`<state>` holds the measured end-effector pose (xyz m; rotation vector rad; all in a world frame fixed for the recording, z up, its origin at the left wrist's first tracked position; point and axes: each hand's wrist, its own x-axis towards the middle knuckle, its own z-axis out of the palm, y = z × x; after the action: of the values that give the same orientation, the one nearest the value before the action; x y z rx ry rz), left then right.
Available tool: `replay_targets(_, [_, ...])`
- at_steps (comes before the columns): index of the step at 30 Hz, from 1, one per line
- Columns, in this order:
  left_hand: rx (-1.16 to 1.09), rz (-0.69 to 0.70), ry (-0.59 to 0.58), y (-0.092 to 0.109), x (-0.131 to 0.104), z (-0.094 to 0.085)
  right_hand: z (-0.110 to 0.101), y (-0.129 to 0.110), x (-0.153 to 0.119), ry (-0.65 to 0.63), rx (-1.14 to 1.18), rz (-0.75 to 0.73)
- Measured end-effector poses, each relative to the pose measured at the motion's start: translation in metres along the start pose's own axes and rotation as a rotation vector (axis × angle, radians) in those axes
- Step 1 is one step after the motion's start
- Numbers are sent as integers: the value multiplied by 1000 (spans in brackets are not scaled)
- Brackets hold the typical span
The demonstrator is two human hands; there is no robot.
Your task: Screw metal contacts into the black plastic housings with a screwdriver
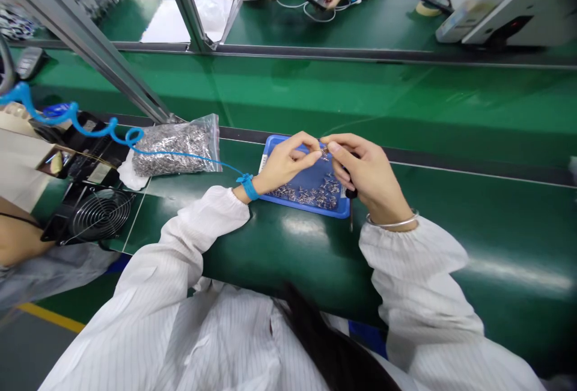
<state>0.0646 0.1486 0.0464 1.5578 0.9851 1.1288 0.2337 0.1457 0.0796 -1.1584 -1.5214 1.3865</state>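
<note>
The left hand (286, 166) and right hand (372, 176) pinch a few tiny shiny bits (324, 152) in their fingertips, the right also holding a dark tool (351, 194), while lots more loose bits (322, 194) lie in the blue tray (311, 211) below the fingers.

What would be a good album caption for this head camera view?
Two bare hands, left and right, pinch small metal parts above a blue tray.

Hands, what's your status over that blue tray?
Left hand and right hand at small metal parts, above tray. Dark-handled tool in right. Blue cord crosses bag.
</note>
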Motion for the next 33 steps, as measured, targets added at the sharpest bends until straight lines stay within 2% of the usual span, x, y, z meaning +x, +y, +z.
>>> replay_targets(4, [-148,-39,45,1,1,5,7,-5,-5,248,-410,-307])
replay_targets(7, [-266,-120,42,-2,2,9,10,-4,-7,304,-575,-442])
replay_targets(10, [-271,-181,32,-3,2,9,8,-3,-5,246,-557,-371])
replay_targets(13, [-237,-90,2,-2,1,8,2,-3,-4,153,-411,-193])
replay_targets(15, [-243,-45,-28,-2,0,8,-1,-4,-3,82,-281,-88])
replay_targets(19, [-368,-99,-69,-6,0,11,-2,-1,1,-110,85,61])
replay_targets(21, [-447,-99,-71,-7,0,13,0,0,3,-143,213,103])
replay_targets(25, [-453,-42,-89,-9,-2,15,3,1,2,-63,256,75])
replay_targets(28, [-363,-7,-120,-7,-4,14,6,-1,-4,5,153,42])
replay_targets(30, [-369,-35,-160,-3,-6,13,8,0,-7,127,-35,-72])
replay_targets(33, [-455,-128,-268,5,-7,10,10,3,-8,325,-369,-360])
